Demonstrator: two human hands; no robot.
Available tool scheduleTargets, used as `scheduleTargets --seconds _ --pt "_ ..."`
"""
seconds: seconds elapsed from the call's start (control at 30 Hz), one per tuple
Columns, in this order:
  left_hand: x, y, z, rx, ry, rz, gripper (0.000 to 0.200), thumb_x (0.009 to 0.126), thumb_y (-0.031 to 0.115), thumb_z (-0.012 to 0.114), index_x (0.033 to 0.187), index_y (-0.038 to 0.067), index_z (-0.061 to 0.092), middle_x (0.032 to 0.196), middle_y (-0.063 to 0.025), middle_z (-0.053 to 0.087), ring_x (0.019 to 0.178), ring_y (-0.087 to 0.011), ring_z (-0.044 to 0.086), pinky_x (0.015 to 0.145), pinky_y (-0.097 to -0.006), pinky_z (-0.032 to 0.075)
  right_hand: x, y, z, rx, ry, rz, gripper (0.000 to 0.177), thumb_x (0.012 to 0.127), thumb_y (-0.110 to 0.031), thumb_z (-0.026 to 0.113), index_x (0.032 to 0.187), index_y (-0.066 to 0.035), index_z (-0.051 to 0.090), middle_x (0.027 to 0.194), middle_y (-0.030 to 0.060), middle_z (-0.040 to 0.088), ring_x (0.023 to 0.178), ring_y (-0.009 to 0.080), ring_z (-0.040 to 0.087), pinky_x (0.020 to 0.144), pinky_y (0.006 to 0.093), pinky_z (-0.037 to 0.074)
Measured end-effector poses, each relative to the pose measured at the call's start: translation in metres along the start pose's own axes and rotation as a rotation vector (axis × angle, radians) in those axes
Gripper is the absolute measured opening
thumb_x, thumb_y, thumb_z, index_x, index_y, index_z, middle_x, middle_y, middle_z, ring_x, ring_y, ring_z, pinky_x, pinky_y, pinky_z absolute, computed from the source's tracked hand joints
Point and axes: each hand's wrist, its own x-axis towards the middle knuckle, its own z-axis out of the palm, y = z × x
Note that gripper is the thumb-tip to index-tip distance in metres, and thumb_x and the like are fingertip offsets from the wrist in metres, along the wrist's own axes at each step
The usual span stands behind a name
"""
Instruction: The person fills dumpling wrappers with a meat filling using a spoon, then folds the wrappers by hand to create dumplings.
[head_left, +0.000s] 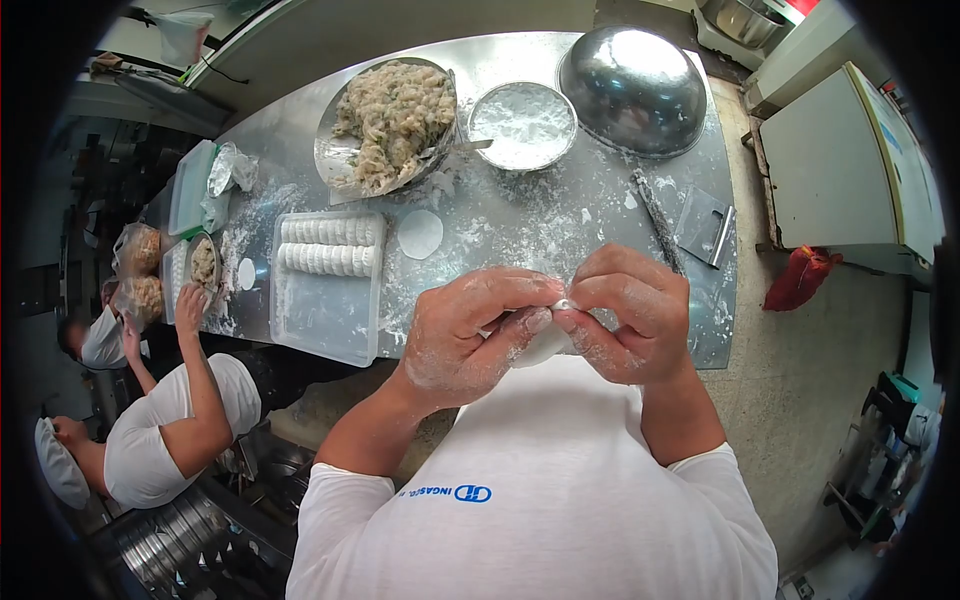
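- The left hand (465,335) and the right hand (630,315), both dusted with flour, meet at the centre of the frame and pinch the top edge of a dumpling (545,345) between thumbs and forefingers.
- The dumpling is held in the air near the chest, below the near edge of the steel table (600,215).
- Left of centre on the table is a white tray (330,320) holding two rows of finished dumplings (330,245).
- Just right of the tray lies a round wrapper (420,233).
- Along the top of the frame stand a bowl of filling (390,120), a bowl of flour (522,122) and an upturned metal bowl (632,88).
- At right lie a rolling pin (658,220) and a scraper (705,225).
- At far left, a co-worker's hand (190,305) is raised to the table.
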Motion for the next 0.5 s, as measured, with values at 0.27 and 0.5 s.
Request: scheduleTargets --seconds 0.27,0.5 --pt "-0.003 -0.004 0.0 -0.073 -0.018 -0.019 0.032 0.088 -0.017 0.065 0.116 -0.003 0.071 0.117 -0.0175 0.073 0.105 -0.0209 0.072 0.09 -0.0294 0.058 0.003 -0.004 0.001 -0.03 0.023 0.01 0.016 0.072 -0.004 0.084 0.082 -0.004 0.071 0.075 0.0089 0.067 0.065 0.0228 0.067 0.055 0.0319 0.051" --pt "0.003 -0.015 0.002 -0.161 0.027 -0.081 0.023 0.094 -0.001 0.071 0.116 0.005 0.072 0.109 -0.0086 0.076 0.09 -0.016 0.074 0.077 -0.0275 0.06 -0.002 0.007 0.0 0.034 -0.055 0.086 0.013 0.079 -0.008 0.082 0.088 -0.003 0.073 0.08 0.0101 0.068 0.069 0.0229 0.067 0.06 0.0325 0.052"
